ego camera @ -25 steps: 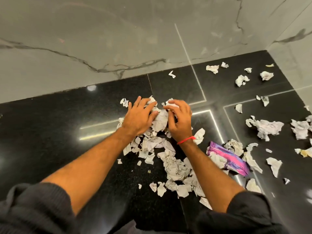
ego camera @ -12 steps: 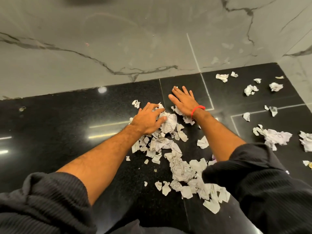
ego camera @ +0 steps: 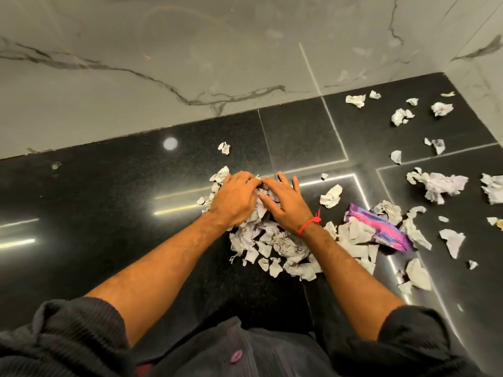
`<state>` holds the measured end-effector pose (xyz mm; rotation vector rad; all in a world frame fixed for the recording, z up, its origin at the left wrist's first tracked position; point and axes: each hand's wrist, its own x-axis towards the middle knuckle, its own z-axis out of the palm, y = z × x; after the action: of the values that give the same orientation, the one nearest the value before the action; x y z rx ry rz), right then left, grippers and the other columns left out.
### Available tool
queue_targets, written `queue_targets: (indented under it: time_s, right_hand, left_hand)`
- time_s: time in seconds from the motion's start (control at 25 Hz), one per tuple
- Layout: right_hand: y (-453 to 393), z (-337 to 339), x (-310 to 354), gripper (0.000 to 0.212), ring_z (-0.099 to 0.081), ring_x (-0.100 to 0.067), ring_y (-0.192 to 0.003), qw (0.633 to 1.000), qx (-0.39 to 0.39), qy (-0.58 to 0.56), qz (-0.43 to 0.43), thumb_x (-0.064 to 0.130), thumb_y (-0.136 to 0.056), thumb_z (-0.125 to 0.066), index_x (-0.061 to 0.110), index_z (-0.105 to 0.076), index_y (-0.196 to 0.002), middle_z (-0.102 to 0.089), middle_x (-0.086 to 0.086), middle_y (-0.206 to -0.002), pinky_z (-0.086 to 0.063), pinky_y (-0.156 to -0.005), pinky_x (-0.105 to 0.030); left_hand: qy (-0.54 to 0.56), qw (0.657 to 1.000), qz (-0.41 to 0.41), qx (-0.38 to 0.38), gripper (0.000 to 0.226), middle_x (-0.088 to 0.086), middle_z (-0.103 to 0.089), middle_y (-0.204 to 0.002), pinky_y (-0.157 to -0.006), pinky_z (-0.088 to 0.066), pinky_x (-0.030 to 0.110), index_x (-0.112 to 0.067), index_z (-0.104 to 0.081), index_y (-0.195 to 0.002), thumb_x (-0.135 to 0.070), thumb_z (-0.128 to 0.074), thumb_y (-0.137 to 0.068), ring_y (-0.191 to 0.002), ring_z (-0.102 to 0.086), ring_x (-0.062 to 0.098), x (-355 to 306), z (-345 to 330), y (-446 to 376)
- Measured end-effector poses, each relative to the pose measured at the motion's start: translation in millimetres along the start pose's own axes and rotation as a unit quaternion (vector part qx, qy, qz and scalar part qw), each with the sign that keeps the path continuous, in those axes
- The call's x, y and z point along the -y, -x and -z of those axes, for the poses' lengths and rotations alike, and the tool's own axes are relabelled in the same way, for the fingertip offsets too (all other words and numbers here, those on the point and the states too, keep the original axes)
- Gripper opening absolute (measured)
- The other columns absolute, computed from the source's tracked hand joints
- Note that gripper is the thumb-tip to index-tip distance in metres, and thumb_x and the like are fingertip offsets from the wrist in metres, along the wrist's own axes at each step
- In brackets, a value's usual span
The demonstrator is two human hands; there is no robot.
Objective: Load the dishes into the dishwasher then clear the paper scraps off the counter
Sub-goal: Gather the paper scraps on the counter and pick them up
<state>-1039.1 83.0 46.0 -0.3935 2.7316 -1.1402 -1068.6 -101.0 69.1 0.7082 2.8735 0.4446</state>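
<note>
The left hand [ego camera: 236, 198] and right hand [ego camera: 287, 204] lie side by side at the centre of the frame, fingers spread and only lightly bent, pressing down on the top of a pile [ego camera: 272, 240] of torn paper scraps; neither hand pinches or lifts a piece, and the fingertips nearly meet over the heap. A red thread [ego camera: 309, 225] circles the right wrist. The pile sits on the black counter [ego camera: 109, 213], spilling toward the lower middle of the frame. Outward from it, much is still loose: a purple wrapper [ego camera: 381, 231] lies just right of the pile among larger scraps, a crumpled wad [ego camera: 442, 186] sits at centre right, and small bits [ego camera: 402, 117] dot the upper right corner near the marble wall [ego camera: 163, 50]. No dishes or dishwasher show, so that part cannot be judged. The scrap clearing looks partway: gathering is under way, nothing has left the counter, and the right side remains unswept.
</note>
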Motion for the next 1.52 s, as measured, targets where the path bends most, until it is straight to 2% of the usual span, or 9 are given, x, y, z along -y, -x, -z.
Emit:
queue_targets:
  time_s: [0.16,0.36,0.56,0.76,0.92,1.04,1.16,1.36,1.52]
  right_hand:
    - [3.2,17.4,0.6,0.048,-0.024,-0.006,-0.145,0.979,-0.014,-0.185,-0.081,0.039,-0.104,-0.042,0.024,-0.039,-0.149,-0.038,0.003,-0.155,-0.002,-0.125,-0.039]
    - [0.7,31.4,11.3,0.052,-0.015,-0.022,-0.149,0.979,0.047,-0.144,-0.138,0.042,-0.103,-0.042,0.028,-0.031,-0.152,-0.033,0.001,-0.158,-0.011,-0.124,-0.042]
    - [-0.1,40.4,36.4,0.059,-0.041,-0.015,-0.138,0.972,0.036,-0.151,-0.178,0.057,-0.097,-0.046,0.028,-0.039,-0.148,-0.042,0.0,-0.153,-0.033,-0.117,-0.042]
    - [82.6,45.6,39.9,0.043,-0.059,-0.01,-0.115,0.978,-0.149,-0.072,-0.126,0.038,-0.099,-0.054,0.022,-0.053,-0.138,-0.061,-0.008,-0.134,-0.047,-0.103,-0.029]
    - [164.9,54.0,-13.0,0.062,-0.035,-0.016,-0.143,0.928,-0.312,0.031,-0.2,0.056,-0.091,-0.054,0.019,-0.05,-0.14,-0.044,-0.004,-0.151,-0.03,-0.118,-0.043]
    - [200.4,35.2,-26.9,0.092,-0.01,-0.03,-0.151,0.895,-0.259,0.078,-0.354,0.08,-0.08,-0.043,0.028,-0.025,-0.154,-0.016,-0.004,-0.164,-0.006,-0.123,-0.053]
    - [188.7,-2.2,-6.6,0.088,0.003,-0.023,-0.152,0.905,-0.2,0.154,-0.342,0.074,-0.088,-0.04,0.026,-0.014,-0.156,0.001,0.001,-0.165,0.01,-0.121,-0.048]
    - [160.6,-19.2,29.2,0.08,-0.001,-0.019,-0.152,0.915,-0.263,0.076,-0.295,0.07,-0.091,-0.033,0.024,-0.023,-0.155,-0.011,-0.002,-0.164,0.001,-0.122,-0.053]
    - [203.8,-11.7,34.2,0.074,-0.006,-0.018,-0.152,0.885,-0.363,0.109,-0.27,0.061,-0.089,-0.055,0.025,-0.033,-0.15,-0.021,-0.003,-0.162,0.002,-0.123,-0.044]
  left_hand:
    - [0.031,0.995,0.036,-0.09,0.03,0.005,-0.051,-0.141,-0.117,-0.031,0.054,-0.018,-0.057,-0.124,-0.024,-0.04,-0.1,-0.137,-0.041,0.023,39.4,17.2,-9.9]
    - [0.061,0.987,0.137,0.063,0.062,0.003,-0.001,-0.169,-0.123,-0.005,0.057,-0.019,-0.017,-0.16,-0.043,-0.035,-0.106,-0.155,0.005,0.032,83.5,34.1,-42.2]
    - [0.132,0.986,0.078,0.061,0.062,-0.004,-0.002,-0.168,-0.122,0.014,0.051,-0.024,-0.019,-0.16,-0.055,-0.018,-0.106,-0.154,0.011,0.023,36.8,3.4,-11.1]
    - [0.191,0.977,-0.01,0.095,0.063,-0.003,-0.015,-0.167,-0.122,0.013,0.055,-0.03,-0.022,-0.159,-0.06,-0.014,-0.104,-0.154,0.01,0.018,5.9,-8.4,29.9]
    - [0.212,0.976,0.028,-0.048,0.06,-0.007,-0.02,-0.166,-0.124,0.005,0.051,-0.032,-0.031,-0.155,-0.062,-0.022,-0.104,-0.155,-0.004,0.015,29.8,-11.0,69.6]
    - [0.139,0.988,0.061,-0.041,0.072,-0.002,-0.012,-0.168,-0.125,0.005,0.046,-0.022,-0.024,-0.158,-0.066,-0.019,-0.102,-0.156,0.002,0.018,36.1,-25.3,94.4]
    - [0.13,0.991,0.021,-0.005,0.079,0.002,-0.004,-0.169,-0.126,0.007,0.049,-0.018,-0.009,-0.161,-0.068,-0.012,-0.1,-0.155,0.008,0.02,4.6,-39.9,99.5]
    - [0.164,0.985,-0.031,-0.036,0.071,-0.001,0.003,-0.169,-0.124,0.007,0.053,-0.019,-0.005,-0.161,-0.059,-0.019,-0.105,-0.154,0.016,0.019,-14.2,-27.0,99.6]
    - [0.118,0.989,0.022,-0.086,0.09,0.004,0.006,-0.169,-0.123,0.011,0.05,-0.018,-0.007,-0.161,-0.075,-0.03,-0.095,-0.155,0.015,0.026,32.1,-13.4,128.7]
